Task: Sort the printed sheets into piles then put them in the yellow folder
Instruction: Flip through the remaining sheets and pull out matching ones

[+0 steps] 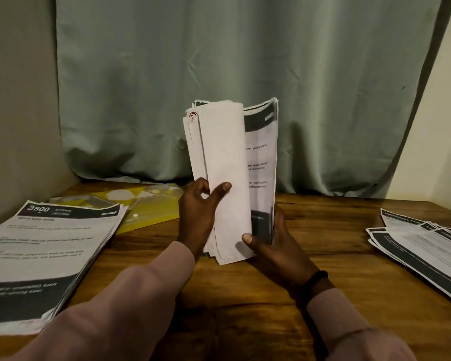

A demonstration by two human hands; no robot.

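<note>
you stood the unsorted sheets (232, 175) upright, both hands (201, 212) gripping them, to leaf through for sorting.

Table: a brown wooden table (245, 308) fills the lower half of the frame, its grain dark.
Left pile: a stack of printed sheets (44, 256) lies at the left edge, headed "3800 KITCHEN".
Folder: a yellow folder (146, 207) lies flat at centre left, partly under that stack.
Right pile: fanned printed sheets (422, 248) lie at the right edge.
</note>
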